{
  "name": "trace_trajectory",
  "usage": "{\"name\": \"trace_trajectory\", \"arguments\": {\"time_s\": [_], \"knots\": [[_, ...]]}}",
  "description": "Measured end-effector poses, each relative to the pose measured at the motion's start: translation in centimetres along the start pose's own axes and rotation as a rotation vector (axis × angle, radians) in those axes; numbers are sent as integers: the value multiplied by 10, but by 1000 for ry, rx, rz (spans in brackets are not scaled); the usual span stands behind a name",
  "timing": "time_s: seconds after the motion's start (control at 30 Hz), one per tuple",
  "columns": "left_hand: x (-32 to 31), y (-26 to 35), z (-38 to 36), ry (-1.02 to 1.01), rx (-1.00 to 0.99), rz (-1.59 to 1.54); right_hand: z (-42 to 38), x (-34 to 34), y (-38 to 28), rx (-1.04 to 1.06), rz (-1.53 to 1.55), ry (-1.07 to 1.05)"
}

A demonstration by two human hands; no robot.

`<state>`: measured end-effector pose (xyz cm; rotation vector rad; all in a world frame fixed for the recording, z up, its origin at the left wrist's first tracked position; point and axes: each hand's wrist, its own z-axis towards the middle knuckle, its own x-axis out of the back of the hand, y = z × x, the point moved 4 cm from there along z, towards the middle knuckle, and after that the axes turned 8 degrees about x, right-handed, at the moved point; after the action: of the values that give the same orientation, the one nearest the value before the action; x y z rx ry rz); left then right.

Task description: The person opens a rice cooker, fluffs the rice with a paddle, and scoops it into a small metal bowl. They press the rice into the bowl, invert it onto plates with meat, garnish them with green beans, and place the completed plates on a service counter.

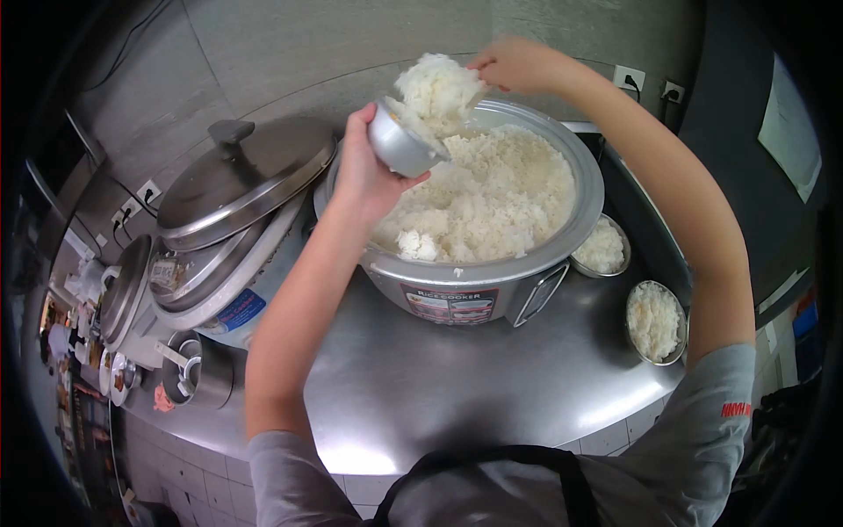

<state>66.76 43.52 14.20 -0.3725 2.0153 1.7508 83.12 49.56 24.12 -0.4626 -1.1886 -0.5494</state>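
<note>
My left hand (362,167) is closed around a small metal bowl (399,145), tilted over the left part of a large rice cooker (457,279). A big clump of white rice (437,92) stands at the bowl's mouth. At the far side of that clump is my right hand (518,66), fingers closed and slightly blurred. What it grips is hidden behind the rice. Below both hands, loose cooked rice (505,198) fills the open cooker.
Two filled rice bowls, a nearer one (656,323) and a farther one (603,246), stand right of the cooker. On the left are a large lid (250,184), a second cooker (233,307) and a metal pot (211,373) with a white-handled utensil. Everything rests on a steel counter (421,378).
</note>
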Motion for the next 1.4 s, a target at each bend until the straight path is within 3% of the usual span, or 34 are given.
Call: {"name": "trace_trajectory", "arguments": {"time_s": [0.03, 0.1, 0.2, 0.23, 0.3, 0.43, 0.53, 0.6, 0.93, 1.0, 1.03, 1.1, 1.13, 1.2, 1.4], "knots": [[-5, -2, 3, 4, -3, 0, 3, -5, -13, 4, 1, 0], [-11, -4, 6, 115, -33, -7, -4, -12, -46, 58, -629, 143], [-17, -6, 10, 133, -49, -22, -18, -24, -71, 196, -735, 289], [-16, -5, 11, 152, -53, -56, -22, -31, -74, 199, -736, 292], [-16, -4, 11, 135, -41, -78, -32, -41, -81, 298, -752, 523], [-4, -4, 8, 25, 39, -172, -45, -41, -65, 374, -669, 623], [-6, 6, -6, -89, 48, -142, -43, -6, -49, 281, -628, 618], [-5, 7, -4, -145, 75, -130, -42, 14, -53, 202, -613, 755], [-1, 0, -14, -212, 31, -294, -40, -37, -61, 322, -536, 593], [1, -2, -13, -202, 17, -309, -36, -41, -46, 142, -264, 585], [2, 0, -13, -196, 2, -322, -39, -42, -47, 148, -264, 588], [6, 1, -13, -193, -8, -336, -56, -39, -53, 203, -302, 810], [7, 1, -14, -192, -11, -348, -60, -41, -55, 209, -302, 810], [6, 1, -15, -209, -17, -352, -72, -45, -68, 414, -436, 907], [2, 0, -19, -232, -40, -345, -67, -57, -64, 321, -375, 904]]}}
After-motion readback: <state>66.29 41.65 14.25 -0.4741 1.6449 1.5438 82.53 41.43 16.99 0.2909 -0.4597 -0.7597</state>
